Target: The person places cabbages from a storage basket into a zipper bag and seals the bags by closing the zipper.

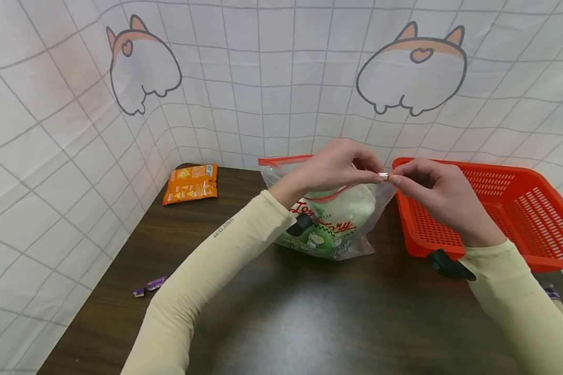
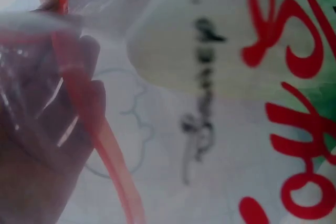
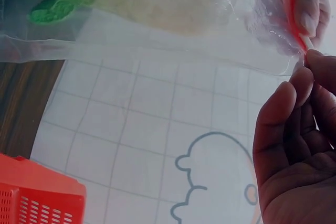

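Observation:
A clear zip bag [image 1: 330,221] with a red seal strip stands on the dark table [image 1: 281,317]; inside is a green-and-white snack pack with red lettering [image 2: 294,103]. My left hand [image 1: 340,166] pinches the bag's top edge near its right end. Facing it, my right hand [image 1: 433,190] pinches the small white slider [image 1: 382,176] at the same corner. The left wrist view shows the red strip [image 2: 89,114] running through my fingers. In the right wrist view my fingertips [image 3: 307,69] meet at the bag's corner [image 3: 294,40].
An orange-red perforated basket [image 1: 506,208] sits at the right, close to my right hand. An orange snack packet [image 1: 191,184] lies at the table's far left corner. A small purple wrapped candy [image 1: 151,285] lies near the left edge. Printed cloth walls surround the table.

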{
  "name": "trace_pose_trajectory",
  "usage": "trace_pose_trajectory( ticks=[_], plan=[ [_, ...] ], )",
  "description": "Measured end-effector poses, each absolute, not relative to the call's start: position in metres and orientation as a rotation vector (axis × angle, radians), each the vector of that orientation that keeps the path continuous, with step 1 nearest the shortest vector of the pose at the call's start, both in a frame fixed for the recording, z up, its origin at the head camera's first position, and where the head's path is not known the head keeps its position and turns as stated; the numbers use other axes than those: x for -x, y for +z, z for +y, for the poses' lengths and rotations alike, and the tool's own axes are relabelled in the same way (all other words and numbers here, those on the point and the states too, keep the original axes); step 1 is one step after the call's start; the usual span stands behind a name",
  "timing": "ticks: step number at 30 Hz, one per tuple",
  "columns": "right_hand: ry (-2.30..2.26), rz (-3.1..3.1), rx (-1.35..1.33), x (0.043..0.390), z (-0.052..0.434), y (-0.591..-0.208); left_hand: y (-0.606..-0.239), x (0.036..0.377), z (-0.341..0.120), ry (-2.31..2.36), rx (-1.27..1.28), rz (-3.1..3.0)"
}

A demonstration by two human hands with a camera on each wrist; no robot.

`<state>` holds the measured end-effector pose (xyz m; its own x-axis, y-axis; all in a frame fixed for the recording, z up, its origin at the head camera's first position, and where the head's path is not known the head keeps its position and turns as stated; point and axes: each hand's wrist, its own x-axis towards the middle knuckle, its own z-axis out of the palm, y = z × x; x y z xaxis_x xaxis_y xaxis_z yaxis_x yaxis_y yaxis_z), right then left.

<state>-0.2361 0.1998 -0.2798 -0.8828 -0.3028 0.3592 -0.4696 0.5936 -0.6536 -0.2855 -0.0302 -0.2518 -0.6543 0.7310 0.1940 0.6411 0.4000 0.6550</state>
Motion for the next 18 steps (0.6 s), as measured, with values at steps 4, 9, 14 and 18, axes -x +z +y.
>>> trace_pose_trajectory(
  ticks=[4,9,14,18],
  plan=[
    [1.145,-2.610,-0.640,0.2360,0.1984,-0.2803,-0.2520,0.2844,-0.0279,1.073,-1.278,2.545],
    [1.110,-2.591,-0.652,0.2342,0.1999,-0.2812,-0.2520,0.2819,-0.0262,1.051,-1.315,2.586],
    [1.063,-2.547,-0.682,0.2322,0.2019,-0.2823,-0.2491,0.2784,-0.0254,0.972,-1.328,2.620],
    [1.011,-2.512,-0.730,0.2318,0.2022,-0.2819,-0.2458,0.2760,-0.0276,0.872,-1.337,2.666]
  ],
)
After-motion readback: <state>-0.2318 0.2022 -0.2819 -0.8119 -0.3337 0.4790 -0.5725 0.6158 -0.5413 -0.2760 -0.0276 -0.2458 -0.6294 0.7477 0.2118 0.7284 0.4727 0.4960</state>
